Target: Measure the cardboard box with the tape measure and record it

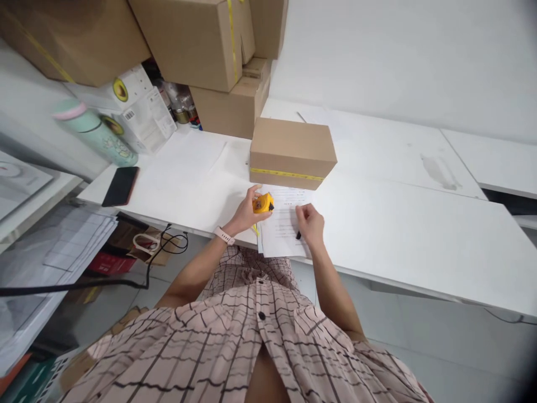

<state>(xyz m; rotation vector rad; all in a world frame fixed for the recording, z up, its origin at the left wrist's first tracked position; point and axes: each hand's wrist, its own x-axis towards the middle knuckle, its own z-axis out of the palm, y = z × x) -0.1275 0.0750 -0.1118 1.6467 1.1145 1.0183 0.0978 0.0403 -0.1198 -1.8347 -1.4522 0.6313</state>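
My left hand (244, 214) is closed around a yellow tape measure (262, 204), whose black part faces right. A pink band circles that wrist. To its right, my right hand (311, 224) is closed in a fist over the printed sheets (282, 230) at the desk's front edge. A small black thing (298, 235) shows below its fingers; I cannot make out what it is. Just behind both hands stands a closed brown cardboard box (291, 151) with a yellow strip along its front.
Stacked cardboard boxes (188, 42) rise at the back left of the white desk (403, 235). A mint bottle (98, 134) with a pink lid stands near white boxes (146, 123). A dark phone (121, 186) lies at the left edge. Black cables (174, 242) hang below.
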